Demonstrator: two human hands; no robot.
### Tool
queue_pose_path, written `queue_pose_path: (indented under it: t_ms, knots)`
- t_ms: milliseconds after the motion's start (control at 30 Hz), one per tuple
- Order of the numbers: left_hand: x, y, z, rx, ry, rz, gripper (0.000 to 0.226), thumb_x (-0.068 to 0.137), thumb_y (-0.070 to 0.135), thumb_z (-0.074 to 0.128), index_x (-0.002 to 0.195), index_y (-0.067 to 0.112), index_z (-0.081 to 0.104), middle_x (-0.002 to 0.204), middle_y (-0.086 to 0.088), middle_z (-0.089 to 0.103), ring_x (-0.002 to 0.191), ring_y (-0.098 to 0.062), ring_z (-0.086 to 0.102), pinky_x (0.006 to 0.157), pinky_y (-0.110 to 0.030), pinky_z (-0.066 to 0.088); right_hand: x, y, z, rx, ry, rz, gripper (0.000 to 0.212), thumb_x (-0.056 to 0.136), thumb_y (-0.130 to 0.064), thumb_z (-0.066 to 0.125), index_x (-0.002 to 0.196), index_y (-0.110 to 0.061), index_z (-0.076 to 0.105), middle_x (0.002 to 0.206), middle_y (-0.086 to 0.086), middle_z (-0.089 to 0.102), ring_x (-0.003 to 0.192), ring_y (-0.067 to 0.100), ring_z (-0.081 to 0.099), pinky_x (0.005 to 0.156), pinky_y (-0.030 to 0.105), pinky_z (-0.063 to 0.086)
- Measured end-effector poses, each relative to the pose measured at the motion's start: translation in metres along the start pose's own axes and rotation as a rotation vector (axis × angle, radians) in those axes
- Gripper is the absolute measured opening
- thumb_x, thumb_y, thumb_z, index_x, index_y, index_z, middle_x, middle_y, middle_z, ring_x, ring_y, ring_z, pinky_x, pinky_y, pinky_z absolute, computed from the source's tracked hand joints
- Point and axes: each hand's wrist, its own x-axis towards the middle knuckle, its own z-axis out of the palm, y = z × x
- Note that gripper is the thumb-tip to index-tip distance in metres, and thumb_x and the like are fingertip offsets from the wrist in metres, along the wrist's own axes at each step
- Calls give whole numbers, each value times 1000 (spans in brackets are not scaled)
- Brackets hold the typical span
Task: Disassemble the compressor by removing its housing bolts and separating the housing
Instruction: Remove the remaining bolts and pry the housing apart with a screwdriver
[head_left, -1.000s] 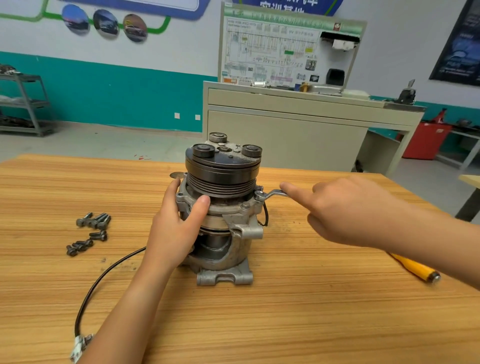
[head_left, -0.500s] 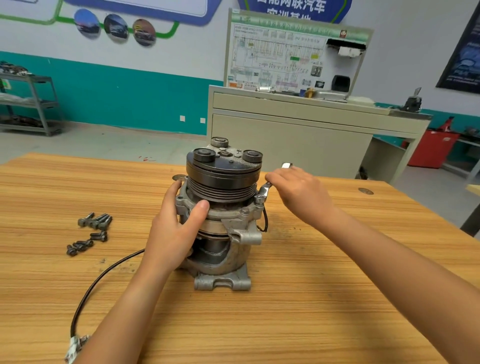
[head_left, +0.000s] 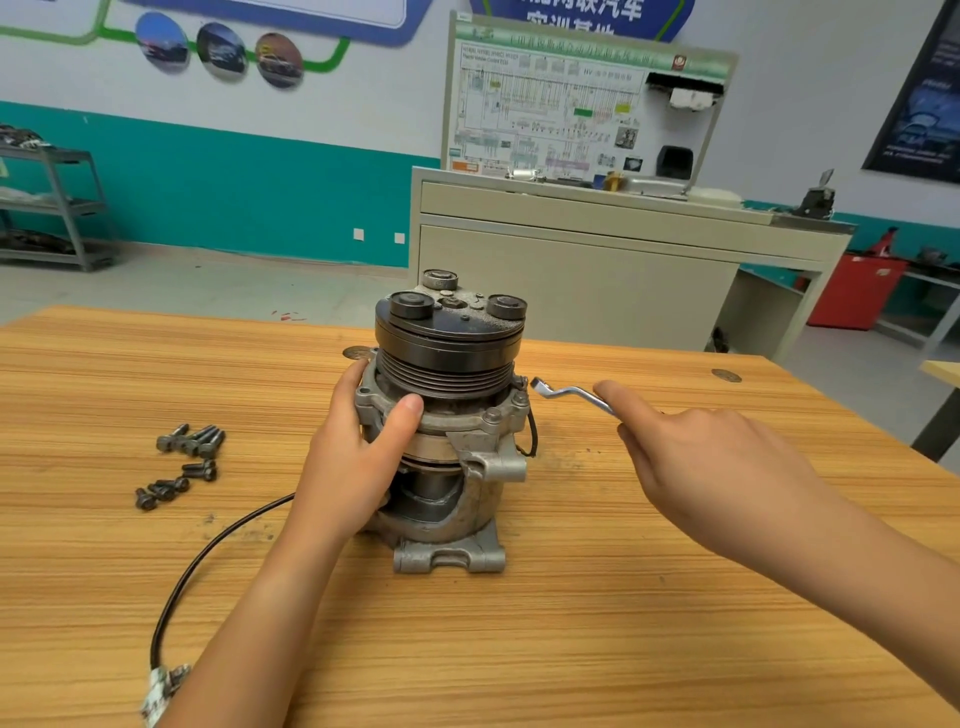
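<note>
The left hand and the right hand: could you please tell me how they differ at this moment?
The left hand wraps the grey metal compressor, thumb across its flange, while the right hand holds the bent silver wrench and does not touch the compressor. The left hand's fingers curl round the housing; the right hand's index finger points straight along the wrench. Both are bare and over the wooden table.

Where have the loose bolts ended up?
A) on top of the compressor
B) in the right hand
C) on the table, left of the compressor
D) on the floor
C: the bolts lie in two small clusters on the table, to the left of the compressor and apart from it.
</note>
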Motion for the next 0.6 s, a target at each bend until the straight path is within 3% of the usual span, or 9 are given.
queue_pose_path:
  t_ms: [167, 433, 600]
  knots:
    - [0, 0, -1, -5, -4, -5, 80, 71, 60, 51, 143, 33, 30, 117, 24, 54, 107, 6, 50, 81, -17, 38, 5, -13, -13, -163, -93, -9, 59, 93, -10, 33, 140, -30, 4, 57, -6, 34, 46, 12, 29, 40, 27, 19]
    - [1, -1, 0, -2, 6, -19, 82, 72, 61, 51, 145, 33, 28, 120, 20, 53, 111, -3, 49, 82, -18, 37, 11, -51, -34, -299, -251, -39, 70, 87, 3, 38, 145, -4, -1, 57, 3, 33, 44, 17, 31, 34, 26, 21]
    - [2, -3, 2, 22, 38, -43, 72, 82, 52, 56, 145, 38, 24, 100, 42, 39, 99, 7, 45, 75, -12, 32, 13, -51, -35, -326, -265, -47, 63, 90, -1, 34, 144, 0, 1, 57, 5, 33, 44, 18, 30, 35, 25, 22]
